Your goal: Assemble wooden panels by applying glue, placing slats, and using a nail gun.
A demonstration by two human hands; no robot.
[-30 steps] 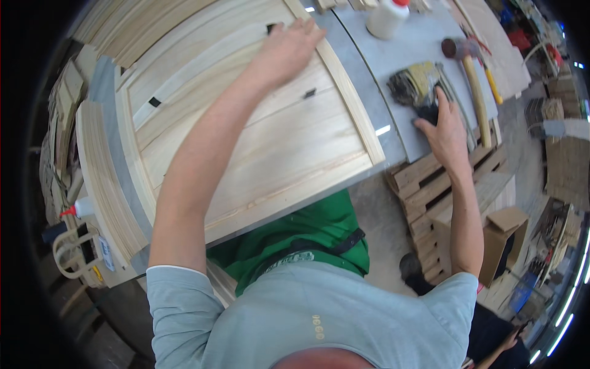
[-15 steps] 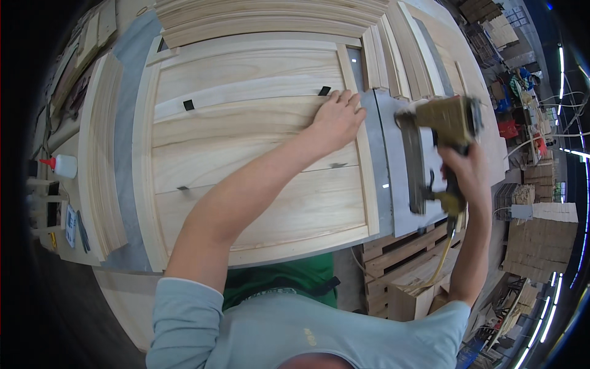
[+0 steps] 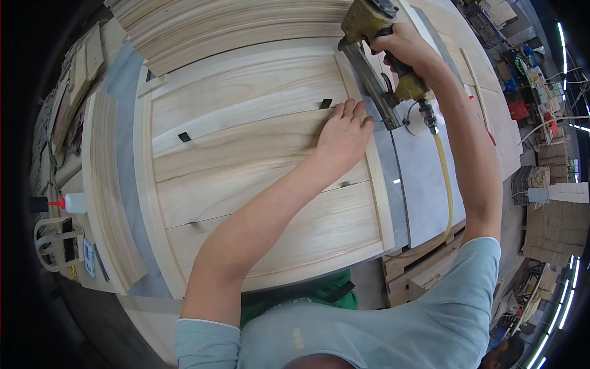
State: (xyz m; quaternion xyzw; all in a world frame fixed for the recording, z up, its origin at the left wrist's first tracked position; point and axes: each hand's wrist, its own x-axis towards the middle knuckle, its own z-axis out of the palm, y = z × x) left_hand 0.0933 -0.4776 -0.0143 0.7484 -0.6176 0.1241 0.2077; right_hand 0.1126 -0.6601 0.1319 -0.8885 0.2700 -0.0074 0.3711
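A pale wooden framed panel [image 3: 264, 141] made of several boards lies flat before me, with small black pieces along its board joints. My left hand [image 3: 345, 136] rests on the panel's right side, its fingers stretched over the frame strip. In my right hand [image 3: 407, 52] is an olive-gold air nail gun [image 3: 369, 21], gripped by its handle. Its nose end is at the panel's far right corner; whether it touches the wood I cannot tell. A yellow air hose [image 3: 444, 178] runs down from the gun's handle.
Long strips are stacked beyond the panel [image 3: 246, 24] and at its left [image 3: 104, 184]. A white glue bottle with a red tip [image 3: 75, 203] lies at far left. A grey board [image 3: 424, 190] is on the right, above a wooden pallet [image 3: 399, 264].
My right hand has carried the nail gun away from me and leftward, to the panel's far right corner. My left hand remains on the panel's right side. The view has shifted slightly.
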